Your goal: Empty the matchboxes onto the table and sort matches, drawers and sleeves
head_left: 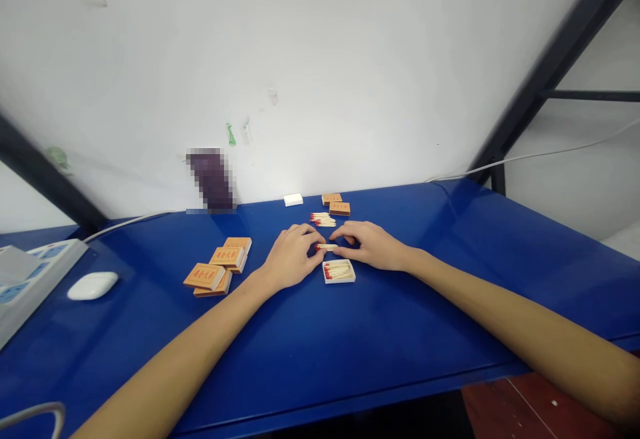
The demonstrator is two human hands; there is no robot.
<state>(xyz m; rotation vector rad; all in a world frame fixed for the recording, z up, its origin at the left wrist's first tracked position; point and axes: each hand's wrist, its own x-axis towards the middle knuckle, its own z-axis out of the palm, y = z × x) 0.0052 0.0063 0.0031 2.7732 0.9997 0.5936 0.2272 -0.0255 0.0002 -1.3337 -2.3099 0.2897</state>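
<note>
A small bundle of matches [328, 247] with red heads lies level between my two hands. My left hand [295, 255] has its thumb and forefinger closed around the red-headed end. From the other side my right hand [373, 245] reaches in, thumb at the bare stick ends and forefinger held apart above it. Just below, toward me, sits a white matchbox tray [354, 273] holding several matches [338, 270], their heads to the left. Beyond my fingertips a loose pile of matches [324, 220] rests on the blue table [310, 345].
Several orange matchboxes [227, 255] lie stacked at left; two more matchboxes [340, 209] and a white tray [293, 199] are near the wall. A white earphone case [93, 285] and power strip [35, 279] stand far left. A dark pixelated object [214, 182] leans against the wall.
</note>
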